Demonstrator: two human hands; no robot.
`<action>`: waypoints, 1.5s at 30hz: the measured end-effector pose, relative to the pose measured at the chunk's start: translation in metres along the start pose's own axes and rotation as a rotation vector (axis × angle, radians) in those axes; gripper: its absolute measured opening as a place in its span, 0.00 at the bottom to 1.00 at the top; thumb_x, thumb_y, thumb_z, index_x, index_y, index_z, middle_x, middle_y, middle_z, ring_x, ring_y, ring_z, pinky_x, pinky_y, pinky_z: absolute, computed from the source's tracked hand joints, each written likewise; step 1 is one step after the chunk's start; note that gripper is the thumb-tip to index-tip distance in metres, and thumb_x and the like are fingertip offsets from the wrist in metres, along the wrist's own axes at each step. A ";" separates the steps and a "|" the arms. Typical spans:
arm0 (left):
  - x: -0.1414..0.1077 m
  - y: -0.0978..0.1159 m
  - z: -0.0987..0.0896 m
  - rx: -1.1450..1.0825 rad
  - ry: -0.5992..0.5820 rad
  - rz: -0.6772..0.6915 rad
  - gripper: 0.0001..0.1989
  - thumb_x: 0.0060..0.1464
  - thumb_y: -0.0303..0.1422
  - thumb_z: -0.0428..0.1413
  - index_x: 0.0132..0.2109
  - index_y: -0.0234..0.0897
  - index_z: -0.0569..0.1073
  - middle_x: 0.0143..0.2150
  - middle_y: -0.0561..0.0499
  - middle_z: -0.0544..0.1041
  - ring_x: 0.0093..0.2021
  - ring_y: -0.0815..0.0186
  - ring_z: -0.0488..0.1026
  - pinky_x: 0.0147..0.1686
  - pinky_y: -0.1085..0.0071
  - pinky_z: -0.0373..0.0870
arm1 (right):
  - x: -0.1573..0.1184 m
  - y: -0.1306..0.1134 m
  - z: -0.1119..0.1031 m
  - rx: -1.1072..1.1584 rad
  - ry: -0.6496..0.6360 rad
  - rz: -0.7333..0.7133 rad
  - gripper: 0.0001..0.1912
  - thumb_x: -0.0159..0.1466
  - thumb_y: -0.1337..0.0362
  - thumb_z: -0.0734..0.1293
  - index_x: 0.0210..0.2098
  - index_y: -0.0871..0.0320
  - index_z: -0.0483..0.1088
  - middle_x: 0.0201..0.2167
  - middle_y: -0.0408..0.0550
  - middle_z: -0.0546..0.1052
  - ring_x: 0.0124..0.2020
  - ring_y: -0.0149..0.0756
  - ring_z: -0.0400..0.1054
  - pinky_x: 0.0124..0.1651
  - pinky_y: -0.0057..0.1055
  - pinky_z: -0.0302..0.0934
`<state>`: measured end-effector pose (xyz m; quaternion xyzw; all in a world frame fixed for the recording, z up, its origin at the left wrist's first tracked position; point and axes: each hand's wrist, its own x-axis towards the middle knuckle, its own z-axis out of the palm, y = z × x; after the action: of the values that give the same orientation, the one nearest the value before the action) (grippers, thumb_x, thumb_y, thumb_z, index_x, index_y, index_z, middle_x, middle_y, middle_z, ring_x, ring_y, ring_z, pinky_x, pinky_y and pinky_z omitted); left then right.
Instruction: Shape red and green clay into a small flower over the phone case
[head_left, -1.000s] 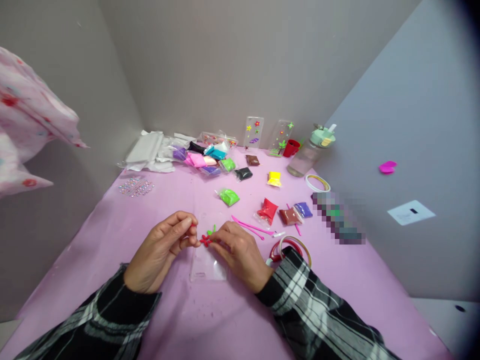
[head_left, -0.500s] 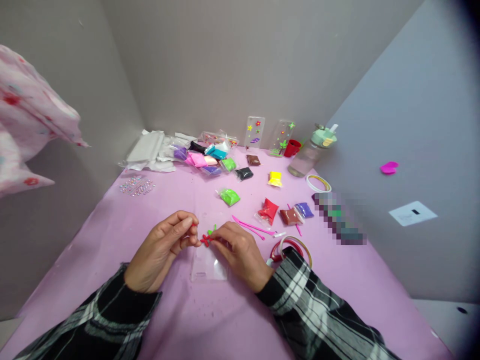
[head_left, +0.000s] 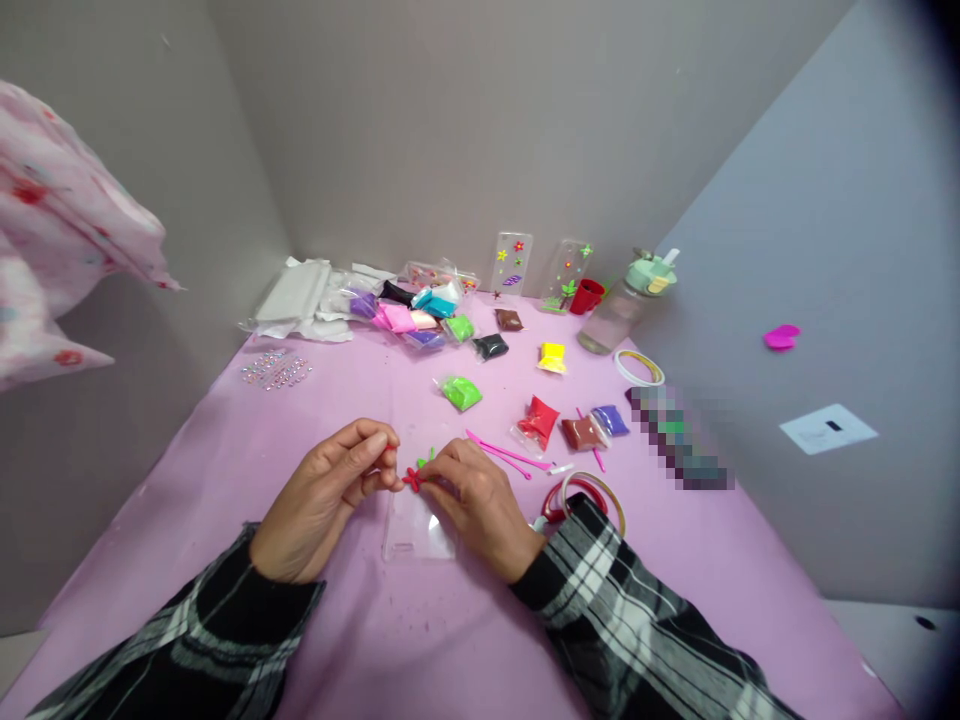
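Note:
A clear phone case [head_left: 424, 530] lies flat on the pink table in front of me. On its upper part is a red clay flower [head_left: 412, 479] with a bit of green clay [head_left: 425, 461] behind it. My left hand [head_left: 334, 495], left of the case, pinches a small piece of red clay [head_left: 390, 449] between thumb and forefinger. The fingertips of my right hand [head_left: 480, 500] are closed together at the right side of the flower, touching it; whatever lies between them is hidden.
Pink modelling tools [head_left: 510, 458] and tape rolls [head_left: 585, 500] lie to the right. Bags of coloured clay, such as red [head_left: 538, 420] and green [head_left: 459, 392], are beyond. Decorated phone cases [head_left: 512, 264] and a water bottle [head_left: 619, 315] stand at the back. A gem sheet [head_left: 276, 370] lies left.
The right fingertips have shifted very slightly at the red flower. The left hand keeps its pinch almost unmoved, and the whole view has shifted a little.

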<state>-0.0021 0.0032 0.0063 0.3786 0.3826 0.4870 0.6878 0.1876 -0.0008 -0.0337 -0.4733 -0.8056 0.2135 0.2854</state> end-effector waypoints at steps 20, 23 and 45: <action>-0.001 0.000 -0.002 -0.010 -0.019 0.003 0.10 0.56 0.39 0.64 0.34 0.37 0.77 0.30 0.55 0.72 0.29 0.72 0.69 0.33 0.79 0.70 | 0.002 0.000 0.001 -0.029 -0.025 0.013 0.04 0.65 0.71 0.70 0.39 0.57 0.76 0.34 0.47 0.73 0.38 0.37 0.67 0.39 0.32 0.60; 0.000 0.000 -0.001 -0.010 -0.019 0.002 0.10 0.57 0.39 0.64 0.35 0.37 0.77 0.30 0.55 0.72 0.29 0.72 0.69 0.33 0.79 0.70 | 0.001 0.001 0.002 -0.034 -0.021 0.006 0.03 0.65 0.70 0.70 0.39 0.57 0.76 0.35 0.47 0.73 0.39 0.38 0.66 0.39 0.32 0.60; -0.001 0.001 0.000 -0.006 0.000 -0.001 0.11 0.54 0.40 0.65 0.34 0.37 0.77 0.30 0.54 0.72 0.29 0.72 0.69 0.32 0.79 0.70 | 0.002 -0.001 0.001 -0.052 -0.012 0.034 0.05 0.64 0.72 0.71 0.37 0.57 0.74 0.35 0.46 0.72 0.38 0.37 0.66 0.38 0.31 0.60</action>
<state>-0.0023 0.0025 0.0073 0.3764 0.3813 0.4876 0.6893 0.1854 0.0007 -0.0334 -0.4929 -0.8044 0.2001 0.2645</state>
